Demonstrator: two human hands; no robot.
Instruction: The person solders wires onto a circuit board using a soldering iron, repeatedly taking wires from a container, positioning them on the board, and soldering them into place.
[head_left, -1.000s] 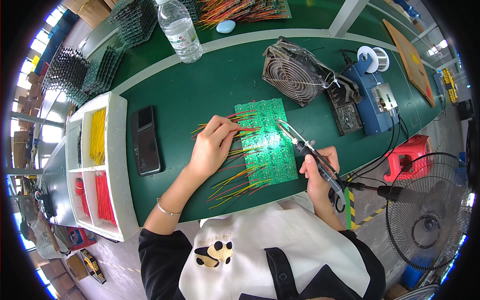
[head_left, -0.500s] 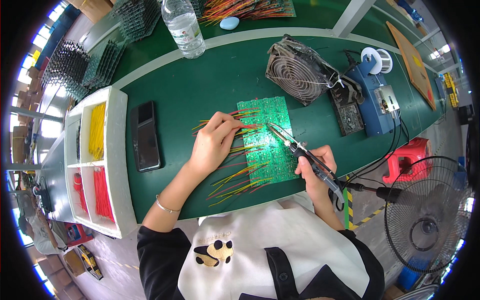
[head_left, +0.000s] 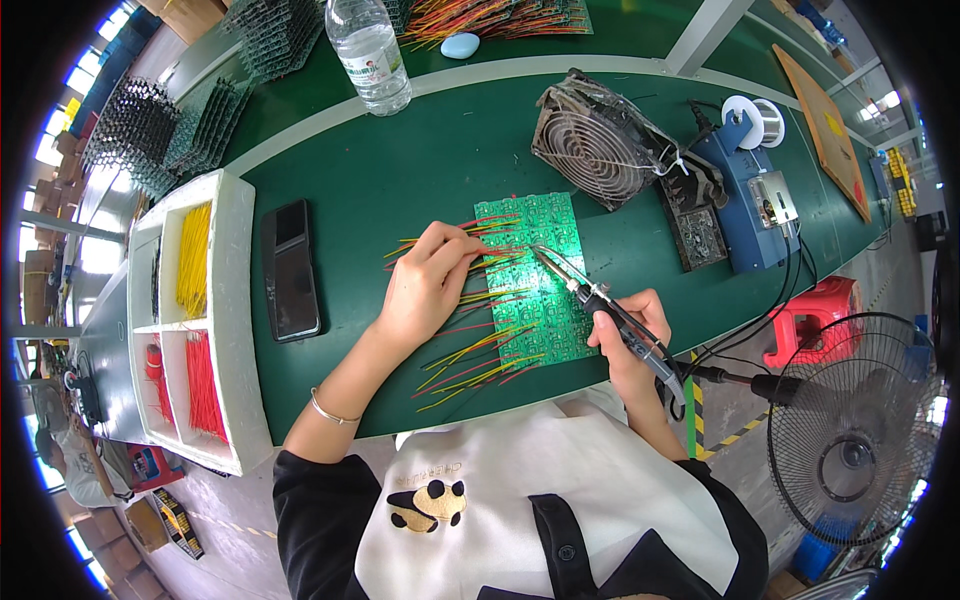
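Note:
A green panel of small circuit boards (head_left: 555, 325) lies on the workbench in front of me. Red and yellow wires (head_left: 470, 370) stick out past its left side in a row. My left hand (head_left: 425, 285) pinches a red wire (head_left: 492, 249) between thumb and fingertips, its end over the upper part of the panel. In my right hand (head_left: 635, 345) is a soldering iron (head_left: 615, 312) with a metal guide along its shaft. The iron's tip is at the panel, close to that wire's end; whether they touch is too small to tell.
Left of my arm are a phone (head_left: 291, 270) and a white foam tray (head_left: 240, 330) of sorted red and yellow wires. A water bottle (head_left: 372, 65) stands at the back. Farther right sit a dusty fan (head_left: 590, 150) and a blue soldering unit (head_left: 745, 205) with a solder reel.
The soldering iron's tip has shifted very slightly left on the panel. My left hand keeps its pinch on the red wire in almost the same place.

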